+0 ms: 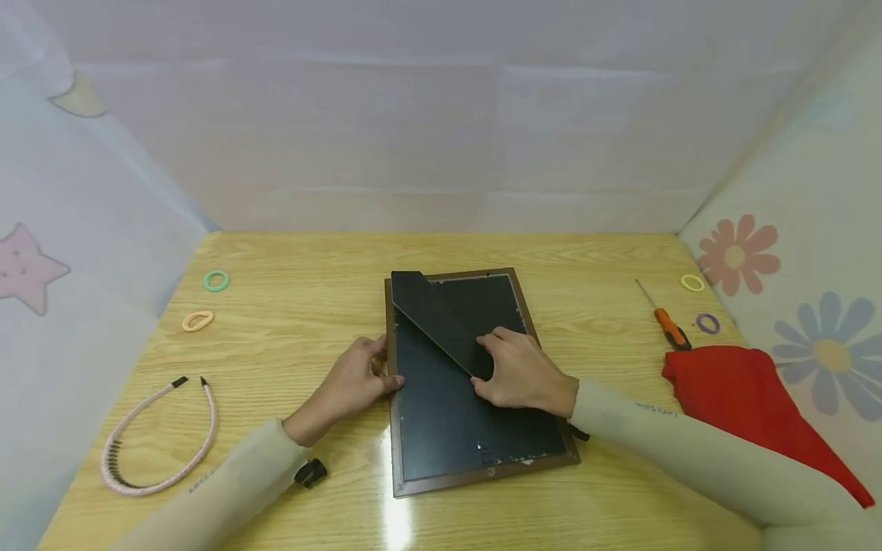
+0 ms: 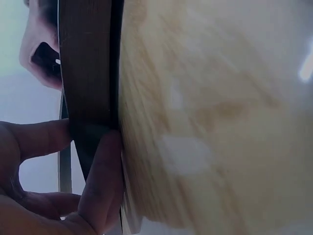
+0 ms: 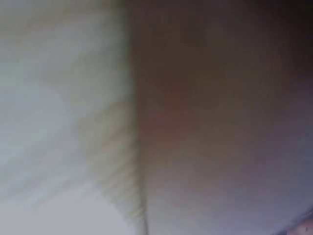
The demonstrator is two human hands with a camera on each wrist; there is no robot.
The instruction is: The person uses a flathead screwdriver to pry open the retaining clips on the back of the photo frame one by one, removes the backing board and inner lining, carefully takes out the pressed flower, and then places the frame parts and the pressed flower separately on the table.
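A brown picture frame (image 1: 482,468) lies face down in the middle of the wooden table (image 1: 289,306), black backing up. Its black stand flap (image 1: 434,315) runs diagonally from the far left corner. My left hand (image 1: 358,379) pinches the frame's left edge; in the left wrist view the fingers (image 2: 100,181) lie on either side of the brown rim (image 2: 90,73). My right hand (image 1: 520,371) grips the near end of the stand flap with curled fingers. The right wrist view is a blur.
A green hair tie (image 1: 217,280), a peach hair tie (image 1: 197,321) and a pink headband (image 1: 158,440) lie at the left. At the right are an orange-handled screwdriver (image 1: 667,321), a yellow tie (image 1: 692,282), a purple tie (image 1: 707,323) and a red cloth (image 1: 744,398). Fabric walls enclose the table.
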